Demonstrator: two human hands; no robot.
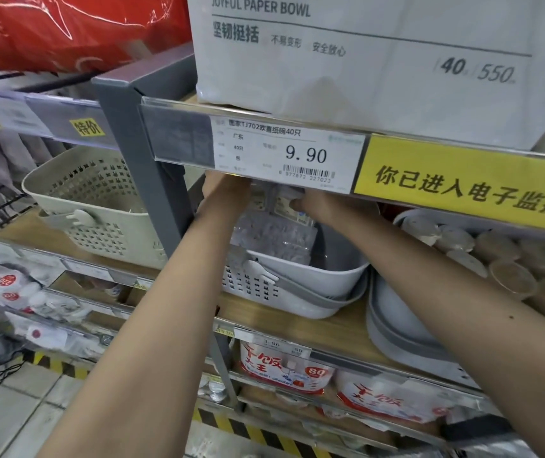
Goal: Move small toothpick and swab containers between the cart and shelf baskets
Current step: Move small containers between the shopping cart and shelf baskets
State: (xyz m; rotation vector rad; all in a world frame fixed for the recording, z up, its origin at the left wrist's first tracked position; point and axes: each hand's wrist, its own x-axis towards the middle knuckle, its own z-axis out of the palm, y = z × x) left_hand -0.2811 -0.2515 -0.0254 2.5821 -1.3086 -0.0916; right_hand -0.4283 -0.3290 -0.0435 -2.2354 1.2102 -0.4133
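Both my arms reach under the upper shelf edge, over a white perforated basket [300, 285] on the middle shelf. Clear plastic packs of small items [274, 233] stand upright in that basket. My left hand [224, 190] and my right hand [310, 201] hold the top of the packs from either side, near a small label card [286, 204]. The shelf's price strip hides most of both hands' fingers, so the exact grip is unclear.
A cream perforated basket [99, 206] sits on the shelf to the left, behind a grey upright post [145, 180]. Stacked grey trays [396, 328] and paper bowls [508, 259] lie to the right. A large paper-bowl pack [380, 54] sits above. Red-and-white packs [284, 368] fill the lower shelf.
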